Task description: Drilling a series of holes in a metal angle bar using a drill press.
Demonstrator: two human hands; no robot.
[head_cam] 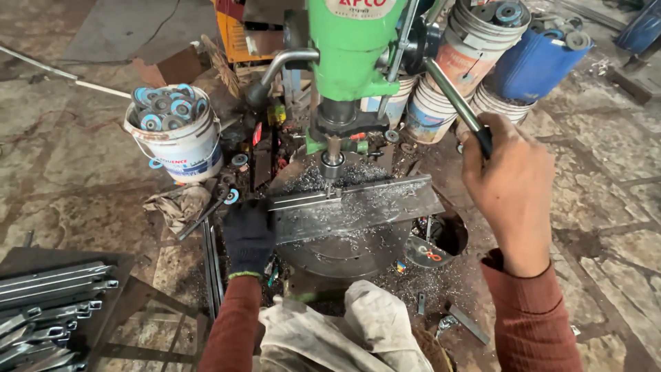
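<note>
A green drill press (pixel 348 55) stands in the middle, its chuck (pixel 332 164) lowered onto a flat steel plate (pixel 358 207) covered in metal chips. The plate lies across the round drill table (pixel 344 251). My left hand (pixel 249 234), in a dark glove, presses down on the plate's left end. My right hand (pixel 506 182), bare, grips the black-tipped feed lever (pixel 458 103) to the right of the drill head. Both arms wear rust-red sleeves.
A white bucket (pixel 180 145) full of blue-centred discs stands at the left. More buckets (pixel 475 48) and a blue drum (pixel 533 65) stand behind the drill. Steel parts (pixel 48 303) are stacked at the lower left. Rags (pixel 344 331) lie in front, with scattered shavings on the stone floor.
</note>
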